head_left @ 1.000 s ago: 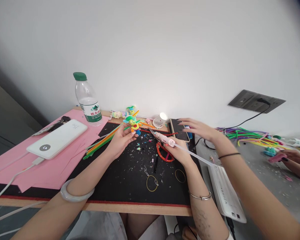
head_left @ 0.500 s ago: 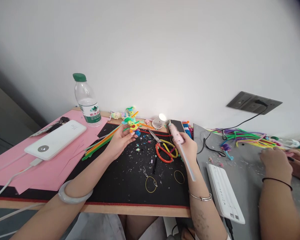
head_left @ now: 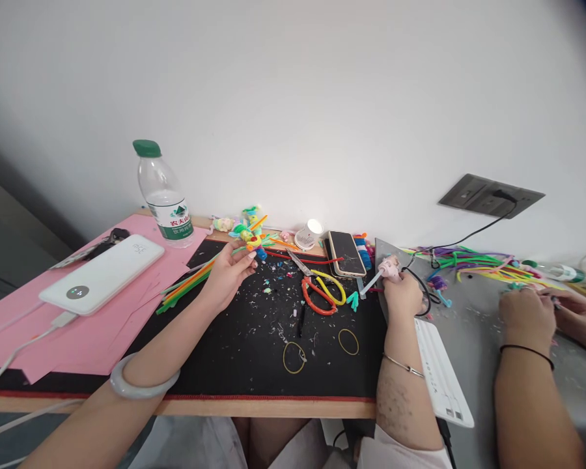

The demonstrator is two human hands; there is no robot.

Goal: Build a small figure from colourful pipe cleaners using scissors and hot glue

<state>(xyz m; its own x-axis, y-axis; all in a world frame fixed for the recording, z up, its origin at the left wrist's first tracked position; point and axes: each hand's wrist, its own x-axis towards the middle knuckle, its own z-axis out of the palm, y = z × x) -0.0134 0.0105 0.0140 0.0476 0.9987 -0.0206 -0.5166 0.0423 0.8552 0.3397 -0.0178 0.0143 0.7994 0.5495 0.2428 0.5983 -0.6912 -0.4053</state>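
Note:
My left hand point(head_left: 232, 277) is closed on a small pipe-cleaner figure point(head_left: 254, 241) in yellow, green, orange and blue, held up over the black mat point(head_left: 254, 365). My right hand point(head_left: 403, 293) grips a pink glue gun point(head_left: 389, 268) over the seam between the two tables, with a whitish glue stick point(head_left: 371, 283) jutting from it toward the left. Below that stick lies a short teal pipe-cleaner piece point(head_left: 353, 301). Between my hands, scissors point(head_left: 322, 293) with red and yellow handles rest partly open beside a phone point(head_left: 346, 253).
A water bottle point(head_left: 168, 202) and a white power bank point(head_left: 102, 270) stand on pink paper point(head_left: 10, 335) at left. A paper cup point(head_left: 308, 234) sits by the wall. Another white device point(head_left: 442, 374) and a cable lie at right, near a co-worker's hands point(head_left: 527, 312) and pipe cleaners point(head_left: 473, 262).
My right hand has moved right with the glue gun, away from the phone, uncovering it and the teal piece. The glue gun has turned. My left hand still holds the figure.

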